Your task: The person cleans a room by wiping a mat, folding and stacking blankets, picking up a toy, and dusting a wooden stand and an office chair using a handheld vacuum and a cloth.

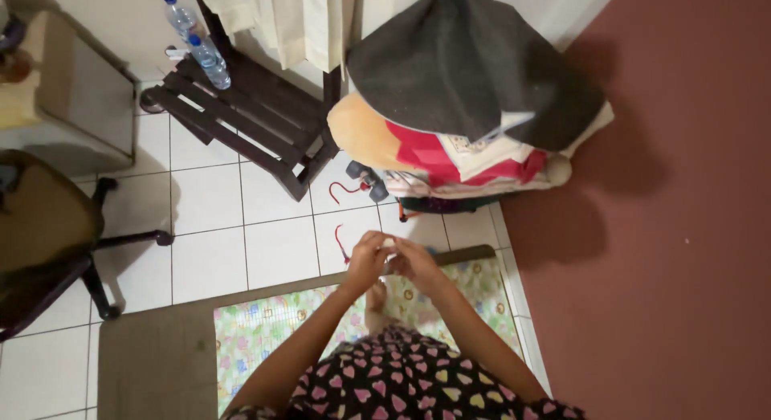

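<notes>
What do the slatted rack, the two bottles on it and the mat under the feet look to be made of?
Slatted rack: probably wood with a dark matte stain; separate planks show. Bottles: clear plastic, see-through with blue caps. Mat: likely soft foam or vinyl, slightly glossy with a printed pastel pattern; unsure which.
</notes>
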